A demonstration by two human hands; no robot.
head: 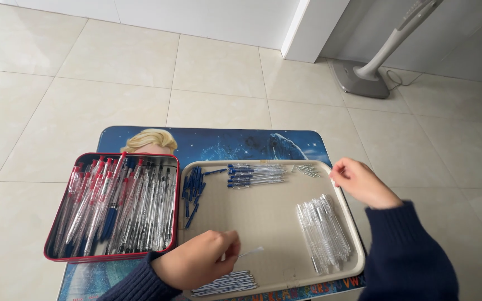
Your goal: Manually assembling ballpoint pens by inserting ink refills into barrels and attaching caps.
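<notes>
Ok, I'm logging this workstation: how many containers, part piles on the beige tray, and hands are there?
Containers: 2, red rectangular metal tin, beige plastic tray
Piles on tray: 5, blue clips, blue-tipped tubes, small metal springs, clear barrels, thin refills
Hands: 2, left hand pinching a thin clear piece, right hand
Total: 9

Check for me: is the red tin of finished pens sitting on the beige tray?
No, the red tin sits left of the beige tray, directly on the small table.

red-rimmed metal tin (57, 256): red- and blue-tipped clear pens; beige plastic tray (263, 223): blue caps (193, 189), clear barrels (323, 231); bench (224, 144): blue starry print
</notes>
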